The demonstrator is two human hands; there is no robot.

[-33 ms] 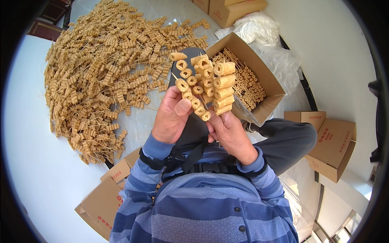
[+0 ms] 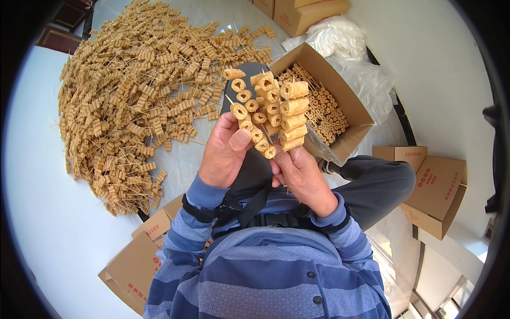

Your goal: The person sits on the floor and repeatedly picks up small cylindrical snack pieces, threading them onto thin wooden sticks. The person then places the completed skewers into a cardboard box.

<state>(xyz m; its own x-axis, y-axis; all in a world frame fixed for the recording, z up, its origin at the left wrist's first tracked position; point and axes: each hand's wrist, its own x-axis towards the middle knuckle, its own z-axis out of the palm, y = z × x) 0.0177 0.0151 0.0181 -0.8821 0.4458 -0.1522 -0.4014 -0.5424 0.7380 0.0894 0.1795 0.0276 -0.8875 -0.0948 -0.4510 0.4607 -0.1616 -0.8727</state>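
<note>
Several skewers of hollow, golden-brown rolled pieces point(image 2: 294, 108) fan out in front of me, above my lap. My left hand point(image 2: 226, 151) is closed on the left side of the bunch, thumb pressed against the rolls of one slanting skewer point(image 2: 245, 123). Lower right of it, my right hand point(image 2: 304, 176) pinches the thin sticks beneath the rolls, and its fingers partly hide them. Just beyond the right hand stands an open cardboard box point(image 2: 348, 87), with more skewers point(image 2: 330, 118) packed inside.
A large heap of similar skewers point(image 2: 127, 101) covers the sheeted floor at left. Cardboard boxes stand at the lower left point(image 2: 130, 263), right point(image 2: 435, 186) and far side point(image 2: 311, 16). Crumpled clear plastic point(image 2: 366, 87) lies behind the open box. My bent leg point(image 2: 380, 178) extends right.
</note>
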